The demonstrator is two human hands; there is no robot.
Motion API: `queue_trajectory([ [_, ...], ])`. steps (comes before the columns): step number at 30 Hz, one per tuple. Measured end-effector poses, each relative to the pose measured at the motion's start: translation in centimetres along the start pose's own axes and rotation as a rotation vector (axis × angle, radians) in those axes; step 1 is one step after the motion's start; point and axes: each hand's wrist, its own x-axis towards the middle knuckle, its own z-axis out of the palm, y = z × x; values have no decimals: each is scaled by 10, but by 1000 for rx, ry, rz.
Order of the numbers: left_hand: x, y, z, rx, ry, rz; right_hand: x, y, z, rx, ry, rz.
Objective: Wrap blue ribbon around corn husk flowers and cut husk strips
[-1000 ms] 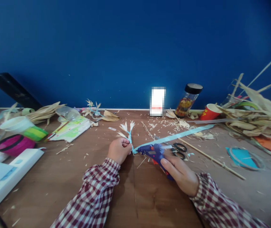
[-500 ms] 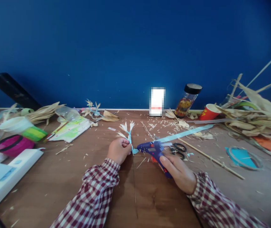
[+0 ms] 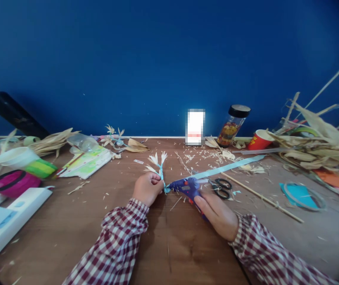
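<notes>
While the left hand is closed in a fist around the stem of a small pale corn-husk flower sprig, the right hand is wrapped tight around the grip of a dark blue plastic hot glue gun. The gun's nozzle points left and meets the sprig's blue-wrapped stem just beside the left hand's fingers, low over the brown wooden counter. The sprig stands nearly upright, its frayed husk tips fanning out above the fist.

A long light blue ribbon strip runs from the stem, behind the gun, up and to the right across the counter. A pair of black-handled scissors lies just beside the gun's rear end, and a thin wooden stick lies slanted to their right. Pale husk scraps are scattered around them.

Near the blue wall, a clear jar with a black lid leans beside a tipped red paper cup. A round pink bowl with a dark rim sits far left.
</notes>
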Motion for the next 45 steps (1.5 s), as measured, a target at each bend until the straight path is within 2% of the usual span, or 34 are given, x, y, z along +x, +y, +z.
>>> queue_trajectory([
  [8, 0, -2, 1, -18, -21, 12, -3, 2, -3, 45, 29, 57],
  [15, 2, -4, 1, 4, -13, 25, 0, -7, -5, 41, -50, -34],
  [30, 3, -4, 2, -37, -21, -10, -5, -2, -7, 4, -71, -15],
  [36, 1, -4, 0, 21, -13, 18, -4, 3, -6, 49, -8, 27],
  [41, 1, -3, 0, 11, -21, 24, -1, -3, -5, -22, -36, -22],
  [45, 1, -2, 0, 18, -5, 8, -2, 0, -6, -49, 12, -4],
])
